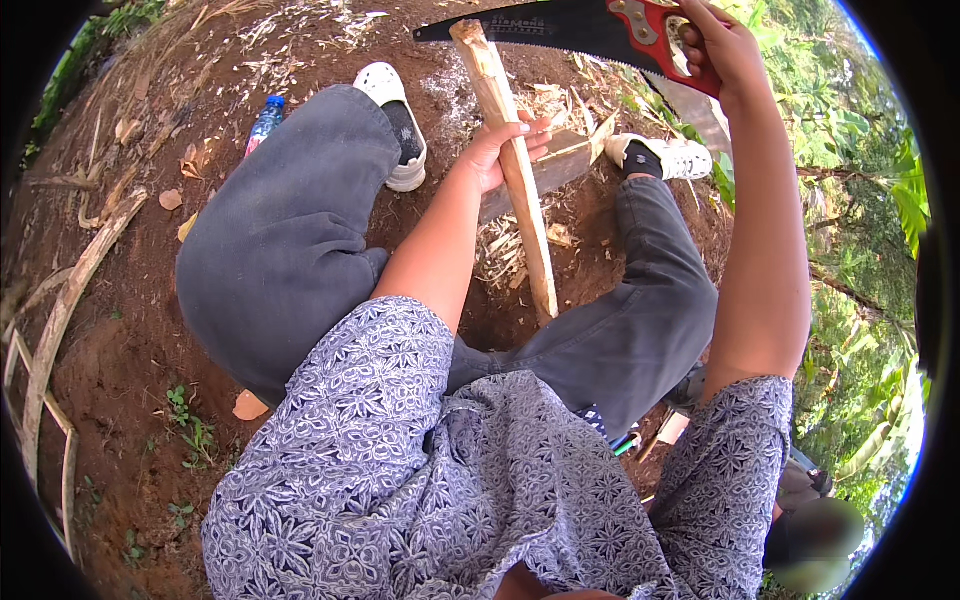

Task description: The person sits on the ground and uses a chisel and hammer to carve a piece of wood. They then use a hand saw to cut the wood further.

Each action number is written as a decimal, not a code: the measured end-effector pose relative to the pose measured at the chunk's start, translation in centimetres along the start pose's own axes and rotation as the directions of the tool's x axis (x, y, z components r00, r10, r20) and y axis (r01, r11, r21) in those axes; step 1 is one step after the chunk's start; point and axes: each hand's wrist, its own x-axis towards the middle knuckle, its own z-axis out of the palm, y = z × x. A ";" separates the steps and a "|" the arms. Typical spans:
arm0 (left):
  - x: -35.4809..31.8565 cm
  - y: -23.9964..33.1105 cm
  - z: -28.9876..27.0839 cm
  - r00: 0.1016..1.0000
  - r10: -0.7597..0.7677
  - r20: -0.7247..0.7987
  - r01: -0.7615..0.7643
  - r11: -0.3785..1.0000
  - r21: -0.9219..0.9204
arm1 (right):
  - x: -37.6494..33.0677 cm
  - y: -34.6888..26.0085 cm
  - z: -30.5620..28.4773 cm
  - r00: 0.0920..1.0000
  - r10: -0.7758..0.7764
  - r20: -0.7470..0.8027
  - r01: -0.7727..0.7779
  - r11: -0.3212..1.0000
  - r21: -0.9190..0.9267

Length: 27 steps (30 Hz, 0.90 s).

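Around you the ground (130, 330) is bare reddish dirt littered with pale wood chips (505, 250) and dry leaves, with a small plastic bottle (265, 120) lying off beyond your left knee and long dry stalks (60, 320) curving along the left edge. Your own grey trouser legs and white shoes (395, 100) bracket the work, and a flat board (555, 165) lies on the dirt between your feet, just behind the stake. Your left hand (500, 150) is closed around a pale wooden stake (515, 170) about a third of the way down from its top, so the cut end rises above your fingers and the longer part slants down toward your lap into the dirt. Your right hand (715, 45) is wrapped tight around the red handle of a handsaw (570, 25), whose dark toothed blade lies across the top end of the stake. The stake is round, rough and light-coloured.
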 end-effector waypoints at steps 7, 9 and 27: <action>-0.8 0.8 -2.5 0.992 -0.029 -0.126 0.034 0.999 0.036 | -4.2 11.5 3.9 0.945 0.299 -0.131 -0.223 0.884 0.411; 0.2 0.5 -1.1 0.989 -0.051 -0.140 0.062 0.995 0.080 | -8.0 16.3 6.2 0.946 0.290 -0.143 -0.124 0.735 0.666; -0.3 2.4 -2.8 0.981 0.009 -0.193 0.021 0.988 0.154 | 1.9 10.9 7.1 0.976 0.218 -0.024 -0.182 0.866 0.466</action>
